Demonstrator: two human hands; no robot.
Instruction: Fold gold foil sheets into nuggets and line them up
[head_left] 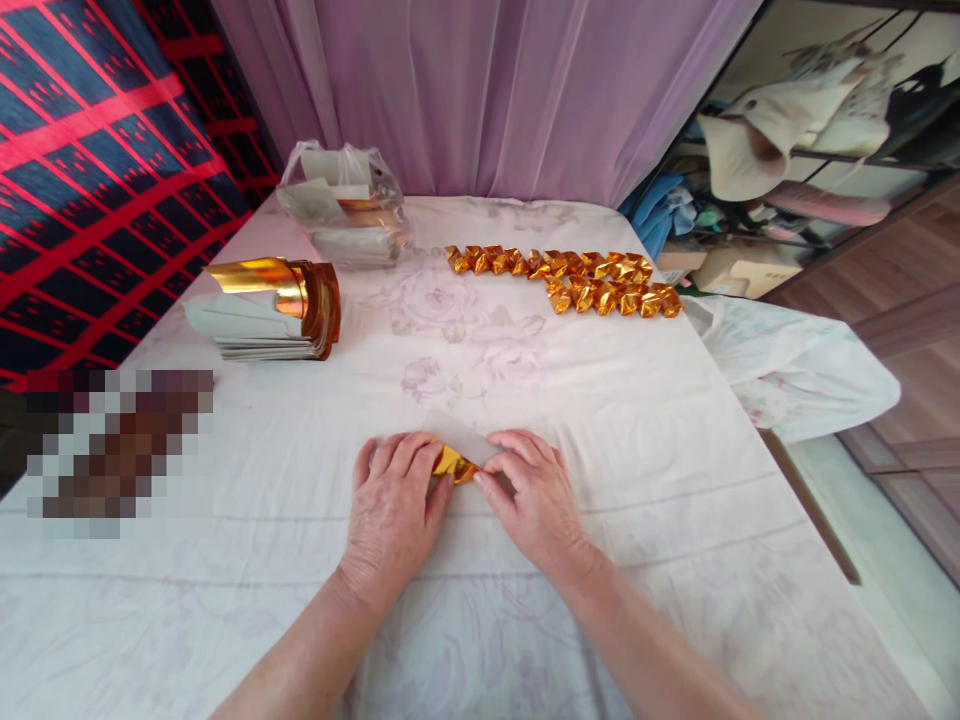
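Observation:
A sheet of gold foil paper (454,463) with a pale backing lies in front of me, its near edge folded over so the shiny side shows. My left hand (397,495) pinches the left part of the fold between thumb and fingers. At the right end of the fold, my right hand (534,495) grips the paper with thumb and forefinger. The pale backing spreads out flat beyond the fold, between both hands. Farther off to the right, several folded gold foil pieces (615,298) stand in two rows.
A stack of gold foil sheets (262,330) stands at the left, with a clear plastic bag (345,210) of more paper behind it. A flowered cloth (480,370) covers the table. Shelves with hats (750,150) and a white bag (810,370) are beyond its right edge.

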